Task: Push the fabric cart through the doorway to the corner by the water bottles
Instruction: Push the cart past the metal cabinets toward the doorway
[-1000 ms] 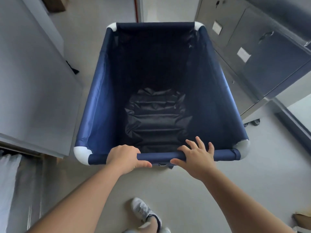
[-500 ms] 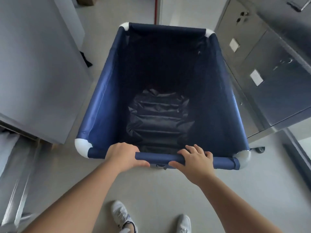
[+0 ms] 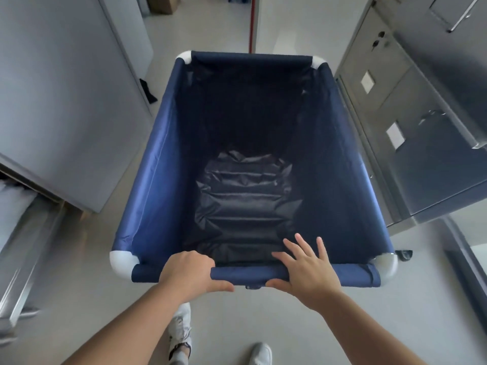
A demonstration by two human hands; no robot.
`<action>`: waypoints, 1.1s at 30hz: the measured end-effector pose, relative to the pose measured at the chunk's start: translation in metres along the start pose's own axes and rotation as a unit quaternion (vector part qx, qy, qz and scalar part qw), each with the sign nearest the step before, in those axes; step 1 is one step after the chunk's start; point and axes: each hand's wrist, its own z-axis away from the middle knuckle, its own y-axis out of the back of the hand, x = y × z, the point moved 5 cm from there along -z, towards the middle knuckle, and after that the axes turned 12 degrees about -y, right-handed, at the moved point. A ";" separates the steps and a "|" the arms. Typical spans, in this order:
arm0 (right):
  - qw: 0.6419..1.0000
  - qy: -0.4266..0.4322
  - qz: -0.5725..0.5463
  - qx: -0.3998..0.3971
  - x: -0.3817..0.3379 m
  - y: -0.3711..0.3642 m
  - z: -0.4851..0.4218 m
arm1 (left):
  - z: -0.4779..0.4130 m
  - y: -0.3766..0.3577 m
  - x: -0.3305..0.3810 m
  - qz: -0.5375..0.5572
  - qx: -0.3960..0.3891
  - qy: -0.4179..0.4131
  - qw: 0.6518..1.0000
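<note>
The navy fabric cart with white corner caps fills the middle of the head view; a crumpled dark liner lies on its bottom. My left hand is wrapped around the cart's near rail. My right hand rests on the same rail, palm pressing on it, thumb under it and fingers spread out over the inside. No water bottles are visible.
A grey wall panel stands close on the left, steel cabinets close on the right. Bare floor runs ahead between them toward a red pole and a cardboard box. A metal rack sits at lower left.
The cart has rolled forward between the panel and the cabinets. My right hand's fingers have lifted off the rail and spread; my left hand keeps its grip.
</note>
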 end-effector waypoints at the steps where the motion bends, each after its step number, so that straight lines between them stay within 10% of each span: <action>1: 1.000 0.002 -0.003 0.006 0.004 0.000 0.000 | -0.001 -0.001 0.004 0.009 0.006 0.000 1.000; 33: 0.988 0.107 -0.016 0.108 0.013 0.017 -0.033 | 0.004 -0.003 0.010 0.048 0.014 0.074 0.996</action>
